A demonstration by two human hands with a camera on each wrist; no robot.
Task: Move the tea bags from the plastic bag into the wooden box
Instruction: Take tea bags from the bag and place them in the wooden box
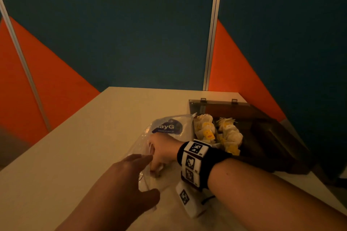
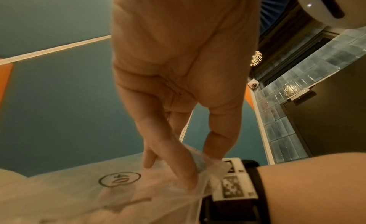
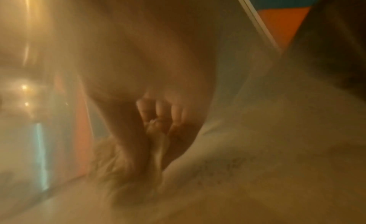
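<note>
A clear plastic bag with a blue logo lies on the table, left of the dark wooden box. The box stands open and holds several pale tea bags with yellow tags. My left hand pinches the bag's near edge between thumb and fingers; in the left wrist view the film runs between the digits of my left hand. My right hand is inside the bag, fingers curled down. In the blurred right wrist view, my right hand pinches a pale tea bag.
The box's clear hinged lid stands up at the back. The beige table ends near a blue and orange partition wall. A marker band wraps my right wrist, just in front of the box.
</note>
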